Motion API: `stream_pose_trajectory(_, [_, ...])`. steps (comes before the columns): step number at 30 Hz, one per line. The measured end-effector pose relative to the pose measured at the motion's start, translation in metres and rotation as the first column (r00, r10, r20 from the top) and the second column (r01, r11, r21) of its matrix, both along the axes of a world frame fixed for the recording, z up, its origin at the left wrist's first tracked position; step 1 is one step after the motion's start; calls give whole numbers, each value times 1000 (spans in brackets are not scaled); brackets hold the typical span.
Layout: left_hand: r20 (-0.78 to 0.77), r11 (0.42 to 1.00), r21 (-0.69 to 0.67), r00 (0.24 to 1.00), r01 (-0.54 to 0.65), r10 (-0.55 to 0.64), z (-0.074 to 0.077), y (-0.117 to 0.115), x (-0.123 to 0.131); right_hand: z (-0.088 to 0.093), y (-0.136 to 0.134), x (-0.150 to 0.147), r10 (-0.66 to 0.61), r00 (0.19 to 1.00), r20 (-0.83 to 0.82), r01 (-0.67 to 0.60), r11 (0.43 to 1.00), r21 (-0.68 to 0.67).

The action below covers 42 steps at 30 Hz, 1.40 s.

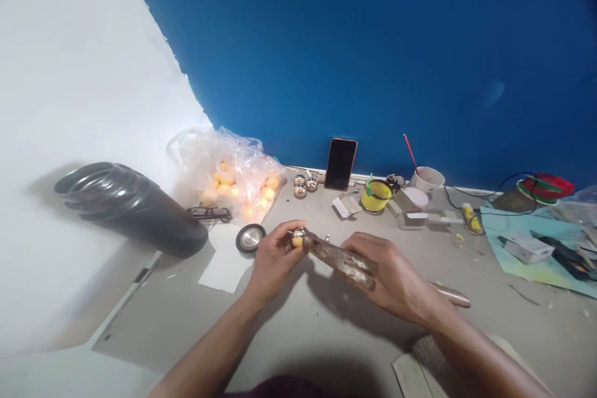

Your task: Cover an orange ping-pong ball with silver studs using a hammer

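Note:
My left hand pinches a small yellow-orange ball, partly covered with shiny silver pieces, between its fingertips. In my right hand is a pair of worn, rusty pliers, its jaws pointing left and meeting the ball's right side. Whether the jaws grip anything there is too small to tell. The fingers of my right hand wrap around the handles and partly hide them. Behind my hands, several similar silver-covered balls sit together near the wall. A round dark-rimmed lid lies just left of my left hand.
At the left stand a tall dark flask and a clear plastic bag of yellow-orange balls. A phone leans on the blue wall. Rightward are a yellow container, a white cup and a cable over a turquoise sheet.

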<state>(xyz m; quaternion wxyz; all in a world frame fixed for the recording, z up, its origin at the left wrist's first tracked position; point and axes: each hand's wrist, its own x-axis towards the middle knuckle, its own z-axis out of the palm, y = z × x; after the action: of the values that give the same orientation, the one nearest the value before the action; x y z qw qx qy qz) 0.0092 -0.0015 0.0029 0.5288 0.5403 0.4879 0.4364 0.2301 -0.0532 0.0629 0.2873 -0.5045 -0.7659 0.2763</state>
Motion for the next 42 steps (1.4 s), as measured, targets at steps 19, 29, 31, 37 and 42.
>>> stream_pose_trajectory(19, [687, 915, -270, 726, 299, -35, 12, 9, -16, -44, 6, -32, 278, 809, 518, -184, 957, -226])
stream_pose_trajectory(29, [769, 843, -341, 639, 416, -5, 17, 8, -11, -63, 3, -39, 376, 769, 517, -288, 926, -246])
stream_pose_trajectory(31, [732, 852, -355, 681, 385, -2, 18, 10, -9, -58, 6, -33, 342, 813, 472, -252, 936, -245])
stream_pose_trajectory(37, [624, 832, -419, 781, 365, -28, 18, 15, -2, -53, 27, -18, -90, 843, 530, 172, 979, -108])
stream_pose_trajectory(42, [577, 836, -442, 817, 326, -14, 6, 14, 7, -67, 36, -14, -68, 794, 604, 175, 977, -121])
